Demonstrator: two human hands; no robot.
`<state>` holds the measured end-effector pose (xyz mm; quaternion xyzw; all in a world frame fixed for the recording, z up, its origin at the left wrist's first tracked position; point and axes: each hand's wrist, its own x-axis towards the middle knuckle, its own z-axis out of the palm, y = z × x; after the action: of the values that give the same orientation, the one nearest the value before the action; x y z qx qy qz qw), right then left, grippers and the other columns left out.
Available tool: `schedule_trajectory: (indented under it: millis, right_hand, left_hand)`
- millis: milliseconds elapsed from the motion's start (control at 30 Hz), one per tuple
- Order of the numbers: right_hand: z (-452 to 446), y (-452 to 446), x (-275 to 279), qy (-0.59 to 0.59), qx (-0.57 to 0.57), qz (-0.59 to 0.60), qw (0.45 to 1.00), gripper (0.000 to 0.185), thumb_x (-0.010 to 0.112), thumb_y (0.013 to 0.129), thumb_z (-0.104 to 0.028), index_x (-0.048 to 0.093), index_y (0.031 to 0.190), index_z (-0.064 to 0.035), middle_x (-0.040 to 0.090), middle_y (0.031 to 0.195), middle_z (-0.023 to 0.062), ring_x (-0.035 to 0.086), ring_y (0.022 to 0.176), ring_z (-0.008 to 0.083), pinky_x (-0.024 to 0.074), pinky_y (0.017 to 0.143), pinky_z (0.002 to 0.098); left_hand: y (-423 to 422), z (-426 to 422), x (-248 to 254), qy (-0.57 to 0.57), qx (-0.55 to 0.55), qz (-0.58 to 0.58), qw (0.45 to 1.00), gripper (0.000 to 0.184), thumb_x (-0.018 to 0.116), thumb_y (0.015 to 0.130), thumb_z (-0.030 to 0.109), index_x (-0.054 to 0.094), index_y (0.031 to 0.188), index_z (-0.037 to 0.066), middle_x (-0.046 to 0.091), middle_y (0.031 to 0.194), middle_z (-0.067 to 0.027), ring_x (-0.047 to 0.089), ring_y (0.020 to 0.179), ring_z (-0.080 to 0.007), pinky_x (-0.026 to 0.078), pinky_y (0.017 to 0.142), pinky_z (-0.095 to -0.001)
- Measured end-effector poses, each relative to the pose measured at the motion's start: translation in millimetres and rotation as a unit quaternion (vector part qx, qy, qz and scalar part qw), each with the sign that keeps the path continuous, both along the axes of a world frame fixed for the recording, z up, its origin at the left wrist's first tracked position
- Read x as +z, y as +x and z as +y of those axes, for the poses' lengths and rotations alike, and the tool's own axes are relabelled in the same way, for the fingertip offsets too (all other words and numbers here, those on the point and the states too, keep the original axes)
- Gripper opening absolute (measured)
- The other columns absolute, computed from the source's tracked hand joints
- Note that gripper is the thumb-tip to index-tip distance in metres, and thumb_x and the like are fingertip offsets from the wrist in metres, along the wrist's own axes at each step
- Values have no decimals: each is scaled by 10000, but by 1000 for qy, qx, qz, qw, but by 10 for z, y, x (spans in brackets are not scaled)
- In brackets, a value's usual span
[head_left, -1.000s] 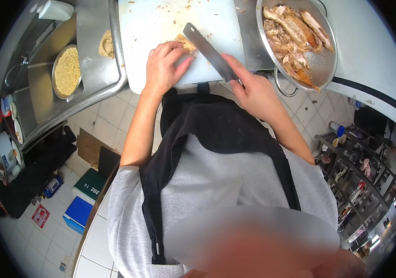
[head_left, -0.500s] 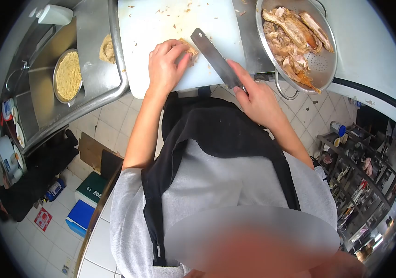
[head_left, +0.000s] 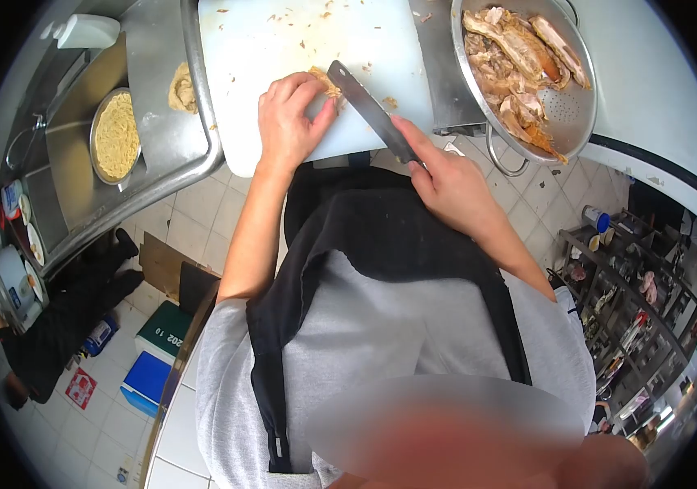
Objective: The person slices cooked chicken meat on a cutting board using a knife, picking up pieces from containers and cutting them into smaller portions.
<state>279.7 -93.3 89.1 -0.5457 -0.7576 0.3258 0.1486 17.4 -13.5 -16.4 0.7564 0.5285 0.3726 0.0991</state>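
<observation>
Pale floor tiles show below a steel counter, and through the head camera I look down on a white cutting board lying under both hands. Just beyond the fingertips of the left hand sits the meat piece, partly hidden by those fingers. I judge it light, soft and probably greasy, ready to pull apart into strands, so I would hold it from above with curled tips, on the side away from the blade. That is roughly how the hand has it: fingers drawn together and bent over the piece, thumb tucked in close. How hard they press, I cannot tell.

Over to the right of that grip, the right hand is wrapped round the handle end of a broad knife, leaving no gap that I can see. The blade reaches up and leftward from the knuckles, its holed far corner beside the meat; I cannot tell whether the edge touches it. I expect it to feel stiff and weighted toward the blade, so the handle is the place to hold. Small scraps lie right of the blade. Well to the right of both grips stands a perforated colander holding larger meat pieces; far left of the left hand is a bowl of yellowish food.
</observation>
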Motion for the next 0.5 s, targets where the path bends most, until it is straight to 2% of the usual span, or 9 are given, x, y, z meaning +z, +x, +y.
schedule_trajectory:
  millis: [133, 200, 300, 500]
  right_hand:
    - [58, -45, 77, -41, -2, -5, 999, 726, 620, 960, -92, 387, 1617, -297, 733, 915, 210, 699, 732, 418, 541, 688, 525]
    - [87, -38, 49, -54, 4, -10, 999, 738, 622, 956, -83, 380, 1622, -289, 712, 837, 211, 694, 726, 414, 537, 683, 519]
    - [121, -39, 29, -42, 19, -20, 999, 722, 613, 944, -74, 392, 1608, -251, 712, 828, 170, 704, 713, 385, 573, 665, 510]
    - [183, -92, -6, 1, 31, 11, 999, 728, 611, 944, -64, 380, 1615, -225, 696, 770, 178, 693, 693, 394, 563, 656, 517]
  left_hand:
    - [22, 5, 55, -2, 13, 5, 1000, 251, 834, 775, 228, 762, 1000, 145, 719, 1101, -19, 662, 1038, -259, 481, 868, -405]
    - [14, 7, 88, -11, 11, 10, 1000, 256, 834, 769, 204, 746, 995, 120, 729, 1107, -45, 672, 1025, -279, 519, 861, -413]
    - [9, 26, 52, -3, 4, 1, 1000, 261, 832, 766, 199, 746, 1001, 122, 733, 1103, -45, 673, 1023, -280, 517, 859, -412]
    - [-12, 46, 45, -6, -1, 9, 1000, 263, 824, 771, 203, 746, 1009, 121, 738, 1127, -35, 677, 1028, -273, 512, 862, -407]
